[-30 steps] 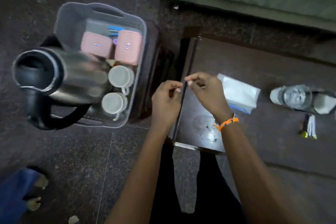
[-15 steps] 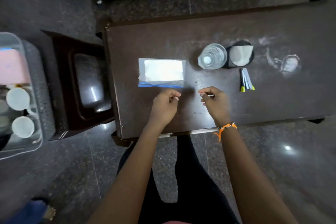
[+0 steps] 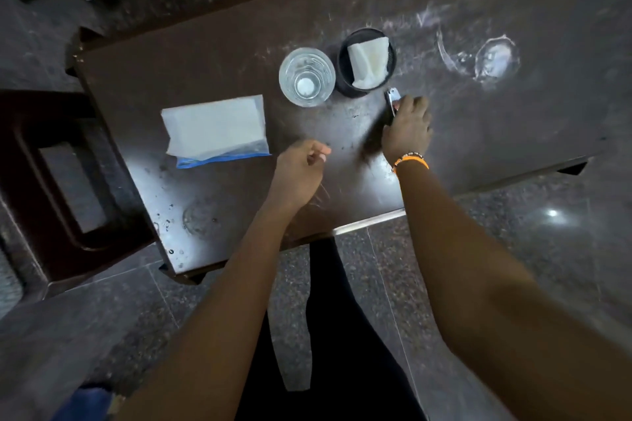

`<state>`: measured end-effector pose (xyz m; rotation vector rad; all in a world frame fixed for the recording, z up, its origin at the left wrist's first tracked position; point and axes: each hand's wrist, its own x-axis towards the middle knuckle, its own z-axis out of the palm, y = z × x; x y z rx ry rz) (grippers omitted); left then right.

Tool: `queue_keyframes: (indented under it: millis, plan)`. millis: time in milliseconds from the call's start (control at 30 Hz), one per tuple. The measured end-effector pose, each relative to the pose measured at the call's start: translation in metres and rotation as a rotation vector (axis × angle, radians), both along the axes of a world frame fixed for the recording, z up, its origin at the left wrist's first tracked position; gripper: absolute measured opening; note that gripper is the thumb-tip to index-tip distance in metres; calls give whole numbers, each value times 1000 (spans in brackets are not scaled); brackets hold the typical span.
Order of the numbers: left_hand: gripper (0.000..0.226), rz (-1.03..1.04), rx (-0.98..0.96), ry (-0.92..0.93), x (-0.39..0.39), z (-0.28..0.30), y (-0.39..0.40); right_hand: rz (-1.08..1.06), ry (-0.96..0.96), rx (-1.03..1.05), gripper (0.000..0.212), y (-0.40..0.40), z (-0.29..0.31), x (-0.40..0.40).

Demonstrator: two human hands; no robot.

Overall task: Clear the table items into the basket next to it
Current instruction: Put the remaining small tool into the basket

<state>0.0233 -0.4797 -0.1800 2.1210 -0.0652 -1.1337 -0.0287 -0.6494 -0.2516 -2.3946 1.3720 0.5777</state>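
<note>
Gripping what looks like sachets (image 3: 393, 100) with right hand (image 3: 407, 128) fingers | left hand (image 3: 301, 169) loosely curled, empty | labels unreadable

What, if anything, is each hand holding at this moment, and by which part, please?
The right hand closes over the small packets, covering their near end; only the far tips show. The left hand is loosely curled and holds nothing visible.

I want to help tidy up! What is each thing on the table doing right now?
Glass: upright, looks empty.
Black cup: upright, white paper inside.
Plastic bag: lying flat, untouched.
Small packets: under the right hand, which closes on them.
Left hand: loosely curled, looks empty.
</note>
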Motion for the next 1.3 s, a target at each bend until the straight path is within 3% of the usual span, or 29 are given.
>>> queue_keyframes:
  millis: [167,400,467,600,733,867,1000,1133,1233,1300]
  plan:
    - [17,93,-21,-12,3,2,13,-130,-95,122,48,2,-4,-6]
    - [26,434,-89,-4,7,18,84,-483,-401,552,28,92,39,-5]
    - [27,576,-109,-20,11,26,120,-501,-415,704,20,133,52,6]
    - [20,816,-119,-72,20,43,186,-476,-408,980,32,205,77,38]
    - [18,1023,-120,-143,34,60,265,-446,-326,1226,20,281,106,86]
    - [17,1165,-109,-214,52,72,345,-323,-260,1355,17,360,129,138]
    - [16,1290,-137,-270,76,78,412,-61,-177,1365,21,435,147,187]
    - [17,1359,-192,-260,97,78,460,147,-226,1396,21,502,161,237]
    - [18,1335,-233,-207,103,77,475,343,-319,1271,17,543,162,278]
    - [18,1329,-265,-170,104,74,484,573,-362,1051,18,571,155,306]
